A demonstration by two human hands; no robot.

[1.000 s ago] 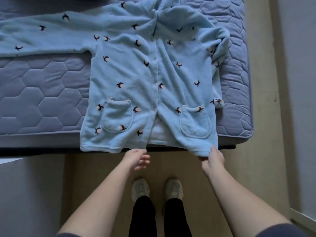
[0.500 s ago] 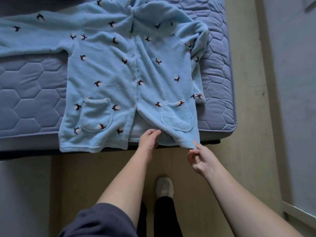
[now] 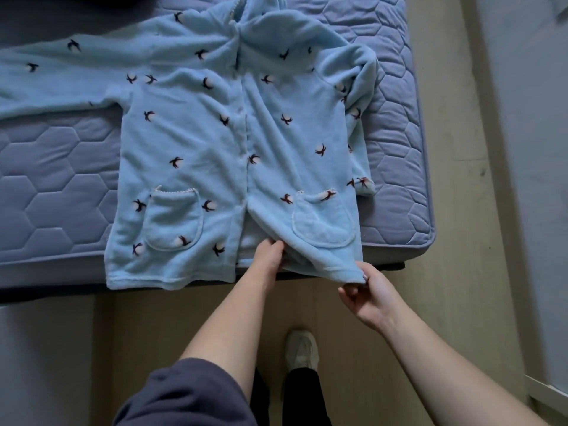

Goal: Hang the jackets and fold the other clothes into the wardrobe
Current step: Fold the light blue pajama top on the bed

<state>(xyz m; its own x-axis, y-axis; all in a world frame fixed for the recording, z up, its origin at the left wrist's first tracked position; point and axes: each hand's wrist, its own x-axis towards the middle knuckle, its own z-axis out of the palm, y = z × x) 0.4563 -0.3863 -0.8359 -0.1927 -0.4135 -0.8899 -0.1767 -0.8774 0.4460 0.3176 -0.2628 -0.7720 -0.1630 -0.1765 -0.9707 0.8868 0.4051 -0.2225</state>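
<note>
**Hem hanging over the edge, one sleeve bunching**

The blue fleece top (image 3: 215,155) is lying front-up across the quilted mattress (image 3: 61,186), its hem hanging just past the near edge. The left hand (image 3: 270,256) is gripping the inner edge of one front panel below the pocket (image 3: 322,224), fingers curling into the fabric. The right hand (image 3: 368,299) is pinching that panel's outer hem corner between thumb and fingertips.

The likely trouble is coming from that grip. Both hands are working one panel only, so a firm pull is probably going to drag the whole top toward the floor (image 3: 430,302), or skew the button line and leave the fronts gaping. The bunched sleeve (image 3: 364,87) on the right hand's side is lying crumpled against the body, and folding over it would be trapping a lump inside. The other sleeve (image 3: 61,75) is stretching out past the frame, so it is needing to come in before any neat fold.

A pale shoe (image 3: 301,352) is standing on the floor below the hem. A dark shape (image 3: 76,3) is sitting at the bed's far side, too cropped to identify. A grey panel (image 3: 528,179) is running along the right, and I cannot tell whether it is wall or wardrobe; the floor strip beside it seems to be leaving little room for stepping round
</note>
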